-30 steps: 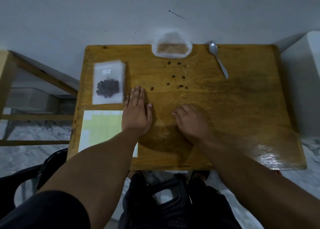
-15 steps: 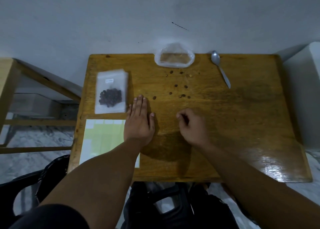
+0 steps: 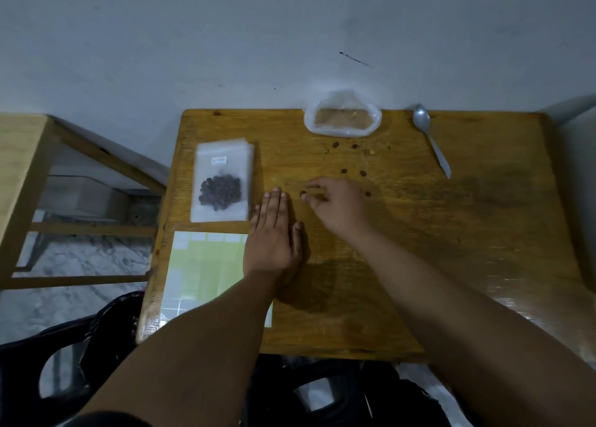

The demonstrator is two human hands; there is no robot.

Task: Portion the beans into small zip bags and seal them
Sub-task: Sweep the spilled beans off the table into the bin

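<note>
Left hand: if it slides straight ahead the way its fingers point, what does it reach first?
The left hand lies flat, fingers pointing toward the wall. Bare table lies ahead; the zip bag sits just left of that line.

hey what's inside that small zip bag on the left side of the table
The small zip bag holds a cluster of dark beans in its lower half, below a small white label. It seems to lie on more clear bags; whether anything is under them is hidden.

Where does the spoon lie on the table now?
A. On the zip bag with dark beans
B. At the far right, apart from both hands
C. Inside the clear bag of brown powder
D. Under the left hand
B: the spoon lies bare on the table at the far right, beside the powder bag, with the right hand well short of it.
</note>
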